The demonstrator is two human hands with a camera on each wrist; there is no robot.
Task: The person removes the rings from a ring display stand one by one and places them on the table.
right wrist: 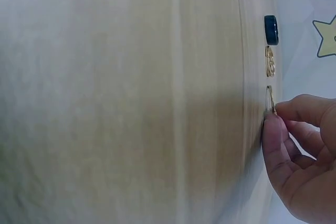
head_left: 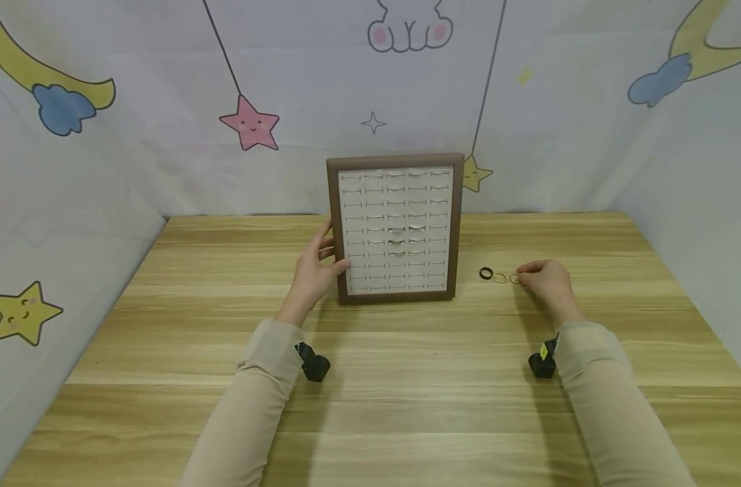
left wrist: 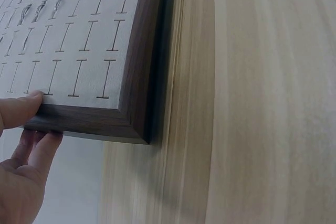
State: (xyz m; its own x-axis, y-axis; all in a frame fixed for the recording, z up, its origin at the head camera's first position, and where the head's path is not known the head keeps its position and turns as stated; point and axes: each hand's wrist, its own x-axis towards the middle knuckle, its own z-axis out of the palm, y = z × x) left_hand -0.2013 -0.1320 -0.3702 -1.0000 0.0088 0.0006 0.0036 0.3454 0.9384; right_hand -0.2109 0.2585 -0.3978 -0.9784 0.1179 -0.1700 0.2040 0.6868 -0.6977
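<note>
A brown-framed ring display board point(head_left: 396, 228) with a pale slotted panel stands upright at the back of the table. Several silvery rings point(left wrist: 39, 11) sit in slots near its middle. My left hand point(head_left: 314, 269) grips the board's left edge, thumb on the front and fingers behind. To the right of the board, my right hand point(head_left: 549, 284) pinches a thin gold ring point(right wrist: 270, 98) between thumb and index finger, low at the tabletop. Beside that ring lie another gold ring point(head_left: 500, 278) and a wider black ring point(head_left: 486, 273), in a row.
The wood-grain table point(head_left: 419, 406) reaches back to a pale cloth backdrop point(head_left: 315, 81) printed with stars and moons. Cloth also hangs along both sides. A small black camera sits at each wrist, below the sleeve cuffs point(head_left: 592, 348).
</note>
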